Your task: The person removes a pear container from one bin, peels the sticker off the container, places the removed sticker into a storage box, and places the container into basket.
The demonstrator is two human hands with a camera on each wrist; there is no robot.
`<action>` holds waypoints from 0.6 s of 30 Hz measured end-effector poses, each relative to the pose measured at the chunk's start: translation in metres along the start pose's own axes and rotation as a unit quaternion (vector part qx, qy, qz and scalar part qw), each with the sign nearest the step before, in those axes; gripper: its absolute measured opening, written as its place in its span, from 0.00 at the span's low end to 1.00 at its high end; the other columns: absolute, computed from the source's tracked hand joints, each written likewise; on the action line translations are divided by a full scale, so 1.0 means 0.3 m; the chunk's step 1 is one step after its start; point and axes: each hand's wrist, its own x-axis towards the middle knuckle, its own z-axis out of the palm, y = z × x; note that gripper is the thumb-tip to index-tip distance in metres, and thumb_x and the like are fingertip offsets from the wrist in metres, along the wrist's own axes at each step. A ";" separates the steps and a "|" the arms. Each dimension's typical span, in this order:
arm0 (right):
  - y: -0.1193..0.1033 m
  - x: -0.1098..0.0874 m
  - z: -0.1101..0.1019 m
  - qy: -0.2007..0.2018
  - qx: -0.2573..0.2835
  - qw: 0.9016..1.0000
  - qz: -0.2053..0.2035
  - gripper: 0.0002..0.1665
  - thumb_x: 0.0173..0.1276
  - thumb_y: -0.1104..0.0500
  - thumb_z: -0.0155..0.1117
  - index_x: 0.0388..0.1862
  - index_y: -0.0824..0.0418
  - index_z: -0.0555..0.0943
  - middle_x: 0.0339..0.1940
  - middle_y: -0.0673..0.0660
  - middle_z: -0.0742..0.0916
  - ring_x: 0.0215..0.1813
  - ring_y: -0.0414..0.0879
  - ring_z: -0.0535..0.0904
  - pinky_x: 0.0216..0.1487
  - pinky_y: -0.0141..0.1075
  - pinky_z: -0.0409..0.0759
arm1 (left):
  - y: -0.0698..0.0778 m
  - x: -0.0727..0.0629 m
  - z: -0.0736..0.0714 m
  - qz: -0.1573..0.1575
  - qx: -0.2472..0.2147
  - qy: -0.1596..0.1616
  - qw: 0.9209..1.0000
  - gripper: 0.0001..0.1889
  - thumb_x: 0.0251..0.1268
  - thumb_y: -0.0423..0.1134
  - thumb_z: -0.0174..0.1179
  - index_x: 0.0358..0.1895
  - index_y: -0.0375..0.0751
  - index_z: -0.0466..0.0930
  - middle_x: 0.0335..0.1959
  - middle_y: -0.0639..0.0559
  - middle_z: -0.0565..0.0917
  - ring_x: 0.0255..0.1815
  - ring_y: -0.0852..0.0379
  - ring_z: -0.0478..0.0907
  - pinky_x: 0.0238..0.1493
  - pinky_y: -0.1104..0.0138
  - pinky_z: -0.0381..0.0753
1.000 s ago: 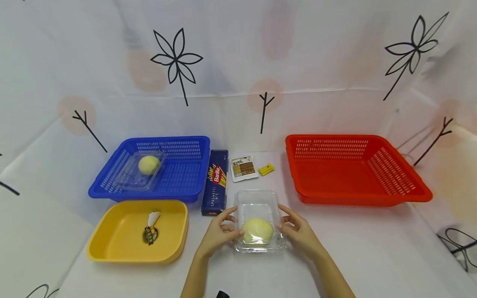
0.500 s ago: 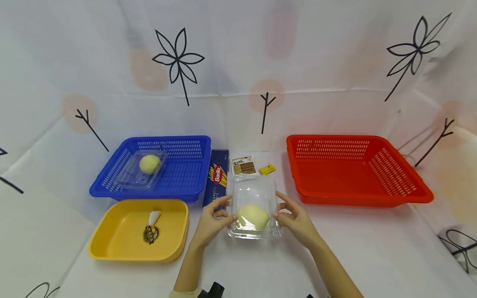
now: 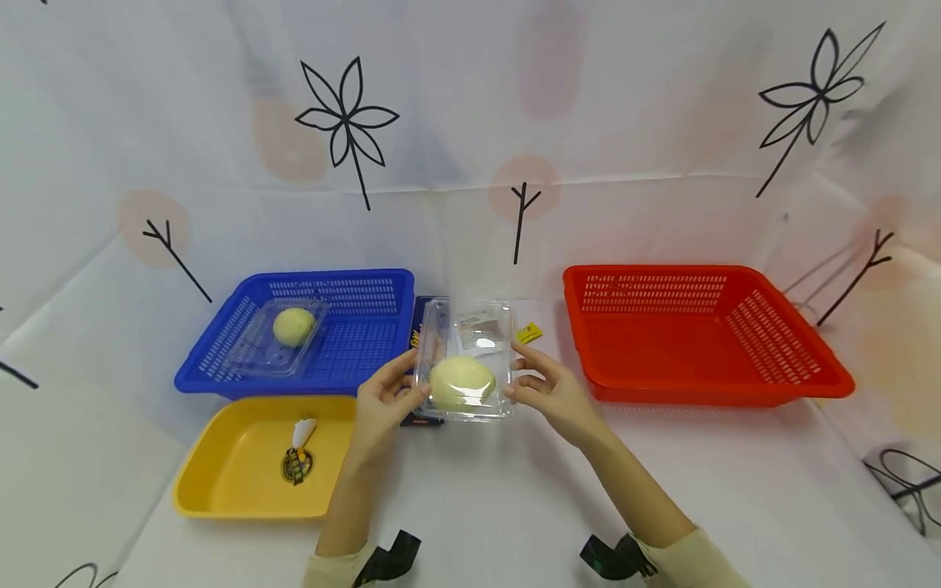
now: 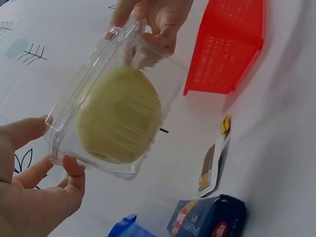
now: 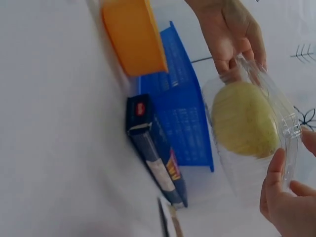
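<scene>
A clear plastic clamshell box [image 3: 481, 327] with a pale yellow-green, mango-like fruit [image 3: 462, 381] inside is held up between both hands. My left hand [image 3: 384, 400] pinches its left edge, thumb in front and fingers behind. On the opposite edge, my right hand [image 3: 550, 392] grips it the same way. In the left wrist view the box hangs above the table, tilted, with the fruit [image 4: 121, 116] resting in it. Behind the box in the head view, the dark blue spaghetti box [image 3: 422, 421] is mostly covered, and a brown-and-white packet shows through the clear lid.
A blue basket [image 3: 360, 351] at left holds another clear box with a similar fruit [image 3: 294, 327]. In front of it, a yellow tray [image 3: 220, 465] contains a small item with a white end [image 3: 300, 449]. A red basket [image 3: 684, 351] stands at right, near a small yellow packet [image 3: 528, 333].
Both hands have raised the clear box with the fruit and carried it away from the body and leftward, over the spaghetti box. The baskets and tray have stayed in place.
</scene>
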 end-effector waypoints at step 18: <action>-0.059 0.223 0.181 -0.050 -0.048 0.996 -0.065 0.39 0.61 0.66 0.64 0.70 0.68 0.61 0.62 0.66 0.73 0.46 0.49 0.81 0.44 0.36 0.82 | 0.112 0.088 -0.145 -0.005 0.018 0.160 0.987 0.23 0.56 0.18 0.57 0.57 0.21 0.71 0.52 0.40 0.78 0.48 0.59 0.77 0.51 0.76 0.75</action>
